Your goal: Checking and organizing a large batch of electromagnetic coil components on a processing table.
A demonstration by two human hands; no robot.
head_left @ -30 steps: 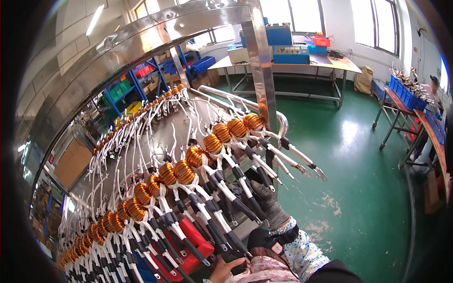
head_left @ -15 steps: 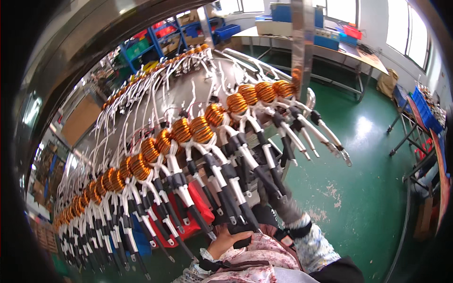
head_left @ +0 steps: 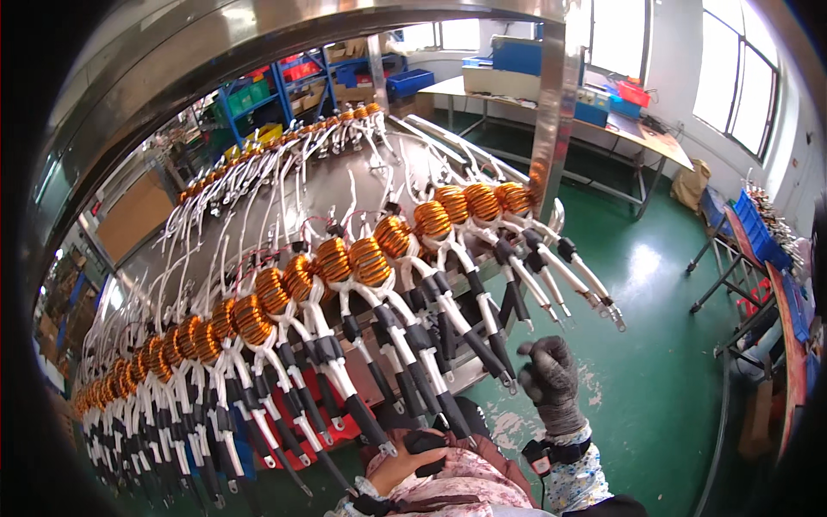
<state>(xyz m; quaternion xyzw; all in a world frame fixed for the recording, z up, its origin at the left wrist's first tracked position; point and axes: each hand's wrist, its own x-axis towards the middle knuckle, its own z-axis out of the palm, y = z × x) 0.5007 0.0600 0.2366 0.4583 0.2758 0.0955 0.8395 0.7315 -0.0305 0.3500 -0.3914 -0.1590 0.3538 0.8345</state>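
Copper-wound ring coils [head_left: 370, 261] line the near edge of a metal table, their white leads with black sleeves [head_left: 405, 340] and metal lugs hanging over the edge. My bare left hand [head_left: 403, 464] is low in front of my body, closed around a black object [head_left: 426, 450] whose kind I cannot make out. In a grey glove, my right hand [head_left: 551, 379] is curled over the floor, just right of the hanging leads and apart from them. Nothing shows in its fingers. A black band with a small device [head_left: 538, 457] circles my right wrist.
Behind is a second row of coils [head_left: 293, 138]. A metal post [head_left: 549, 121] rises at the table's far right corner. Under the near leads sits a red bin [head_left: 332, 426]. Across the green floor [head_left: 637, 345] stand a bench [head_left: 655, 142] and a rack with blue bins [head_left: 758, 228].
My right hand has come out from behind the hanging leads and risen to the right, into plain sight. My left hand stays low with the black object. The view has shifted slightly.
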